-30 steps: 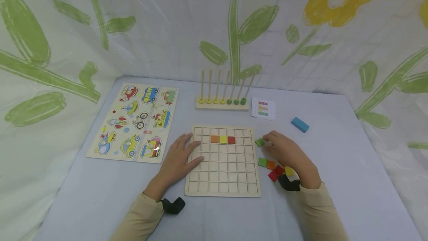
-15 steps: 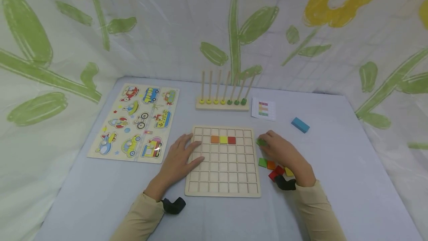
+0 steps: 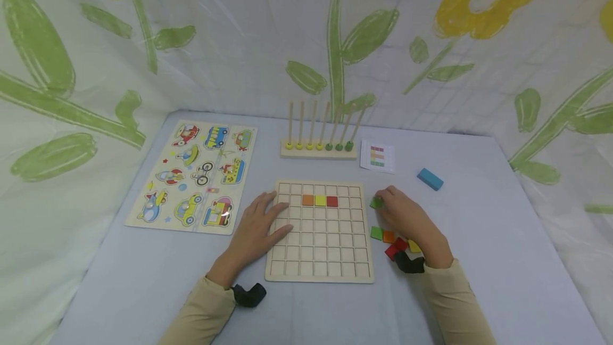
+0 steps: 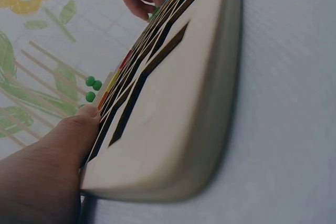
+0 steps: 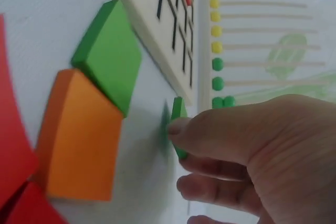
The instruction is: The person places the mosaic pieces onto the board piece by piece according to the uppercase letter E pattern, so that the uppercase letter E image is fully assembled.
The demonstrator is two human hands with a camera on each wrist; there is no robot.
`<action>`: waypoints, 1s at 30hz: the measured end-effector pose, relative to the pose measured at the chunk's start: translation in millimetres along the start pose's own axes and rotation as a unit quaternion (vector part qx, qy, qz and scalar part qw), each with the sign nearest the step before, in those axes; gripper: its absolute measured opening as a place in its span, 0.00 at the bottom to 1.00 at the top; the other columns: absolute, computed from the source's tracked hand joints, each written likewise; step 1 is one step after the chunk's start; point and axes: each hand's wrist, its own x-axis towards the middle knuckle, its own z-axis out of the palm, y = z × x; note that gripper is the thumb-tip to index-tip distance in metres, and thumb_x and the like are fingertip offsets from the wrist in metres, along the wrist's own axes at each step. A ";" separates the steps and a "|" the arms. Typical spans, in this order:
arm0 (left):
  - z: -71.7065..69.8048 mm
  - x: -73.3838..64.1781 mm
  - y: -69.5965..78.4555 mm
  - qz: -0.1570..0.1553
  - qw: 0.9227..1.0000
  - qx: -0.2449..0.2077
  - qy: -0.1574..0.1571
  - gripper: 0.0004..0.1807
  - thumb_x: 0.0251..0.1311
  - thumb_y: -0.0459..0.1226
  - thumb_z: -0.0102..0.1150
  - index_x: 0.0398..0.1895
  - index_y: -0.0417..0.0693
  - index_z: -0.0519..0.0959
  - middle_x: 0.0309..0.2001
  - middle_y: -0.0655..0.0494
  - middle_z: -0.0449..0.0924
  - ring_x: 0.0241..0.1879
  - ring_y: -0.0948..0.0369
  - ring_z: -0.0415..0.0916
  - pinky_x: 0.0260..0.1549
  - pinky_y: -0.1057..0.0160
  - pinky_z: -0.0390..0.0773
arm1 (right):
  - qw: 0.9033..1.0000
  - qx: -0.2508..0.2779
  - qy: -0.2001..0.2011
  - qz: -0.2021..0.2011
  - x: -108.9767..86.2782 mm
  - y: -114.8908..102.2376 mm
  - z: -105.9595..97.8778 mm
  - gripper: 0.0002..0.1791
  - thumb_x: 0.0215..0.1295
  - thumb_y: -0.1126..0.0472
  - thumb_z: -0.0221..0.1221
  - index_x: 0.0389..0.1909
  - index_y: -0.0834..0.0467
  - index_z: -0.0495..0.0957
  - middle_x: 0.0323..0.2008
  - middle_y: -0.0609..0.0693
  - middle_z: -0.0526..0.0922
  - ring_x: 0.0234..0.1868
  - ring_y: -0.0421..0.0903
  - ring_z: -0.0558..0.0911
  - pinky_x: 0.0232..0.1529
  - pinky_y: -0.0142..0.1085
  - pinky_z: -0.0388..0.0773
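Note:
In the head view my left hand point(image 3: 254, 230) rests with spread fingers on the left edge of a square wooden grid board point(image 3: 320, 280). The left wrist view shows its thumb point(image 4: 79, 129) along the board's side. An orange tile point(image 3: 308, 200), a yellow tile point(image 3: 320, 200) and a red tile point(image 3: 332, 202) sit side by side in one upper row. Just off the board's right edge, my right hand point(image 3: 407, 216) pinches a green square tile point(image 5: 179, 109) between thumb and fingers. In the right wrist view this tile stands tilted on edge, partly hidden by the thumb.
Beside the board's right edge lie another green tile point(image 3: 377, 233), an orange tile point(image 3: 388, 237), red tiles point(image 3: 392, 252) and a yellow tile point(image 3: 414, 246). Behind are a bead rack point(image 3: 318, 154), a pattern card point(image 3: 378, 156) and a blue block point(image 3: 430, 179). A vehicle puzzle point(image 3: 191, 174) lies left.
My right hand has moved slightly left and its fingers have closed on the green tile, which has shifted a little right. The left hand stays on the board.

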 end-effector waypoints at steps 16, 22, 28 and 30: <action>-3.6 -0.2 3.7 -0.006 1.000 -0.009 -0.006 0.30 0.62 0.58 0.55 0.65 0.58 0.70 0.72 0.50 0.56 0.73 0.49 0.47 0.68 0.43 0.53 | 0.981 0.003 0.049 -0.186 21.5 -73.7 10.8 0.12 0.65 0.60 0.60 0.48 0.55 0.77 0.46 0.46 0.78 0.47 0.41 0.80 0.47 0.36 0.79; -3.4 -0.3 3.3 -0.002 1.000 -0.013 -0.004 0.30 0.61 0.58 0.54 0.64 0.59 0.70 0.72 0.50 0.56 0.73 0.49 0.47 0.68 0.43 0.53 | 0.973 -0.001 0.054 -0.226 28.9 -95.5 18.4 0.08 0.65 0.59 0.61 0.44 0.53 0.78 0.42 0.42 0.78 0.41 0.37 0.78 0.43 0.32 0.78; -3.1 -0.4 2.7 0.002 1.000 -0.013 -0.004 0.30 0.62 0.58 0.54 0.64 0.58 0.70 0.72 0.50 0.56 0.73 0.49 0.47 0.68 0.43 0.53 | 0.965 -0.007 0.063 -0.256 34.5 -103.9 22.5 0.08 0.65 0.59 0.61 0.43 0.53 0.77 0.39 0.42 0.77 0.39 0.37 0.77 0.42 0.31 0.78; -2.6 -0.3 2.1 0.002 1.000 -0.013 -0.002 0.29 0.62 0.58 0.54 0.64 0.58 0.70 0.72 0.50 0.56 0.73 0.49 0.47 0.68 0.43 0.53 | 0.964 -0.010 0.062 -0.258 35.8 -106.2 22.8 0.08 0.65 0.58 0.61 0.43 0.52 0.78 0.39 0.41 0.77 0.39 0.37 0.77 0.42 0.31 0.78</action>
